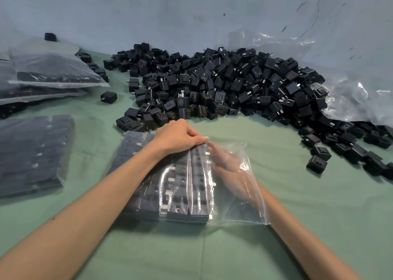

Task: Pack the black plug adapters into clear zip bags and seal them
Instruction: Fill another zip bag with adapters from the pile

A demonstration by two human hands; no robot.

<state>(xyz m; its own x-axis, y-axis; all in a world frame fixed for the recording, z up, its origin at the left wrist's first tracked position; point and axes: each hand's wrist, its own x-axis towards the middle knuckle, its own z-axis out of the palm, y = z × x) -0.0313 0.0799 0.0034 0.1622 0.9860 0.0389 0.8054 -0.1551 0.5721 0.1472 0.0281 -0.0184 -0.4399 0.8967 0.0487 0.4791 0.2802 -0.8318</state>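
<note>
A clear zip bag (240, 207) lies on the green cloth in front of me, its mouth facing right. Rows of black plug adapters (180, 186) fill its left part. My left hand (178, 136) grips the bag's far edge, fingers curled over the plastic. My right hand (227, 165) is inside the bag through its mouth, seen blurred through the film, fingers stretched along the last row of adapters. A big heap of loose black adapters (223, 84) lies behind the bag.
A packed bag (32, 154) lies at the left, with more filled bags (53, 71) stacked behind it. A large crumpled plastic sheet (350, 101) sits at the right of the heap. Loose adapters (348, 150) trail toward the right edge. A grey wall rises behind.
</note>
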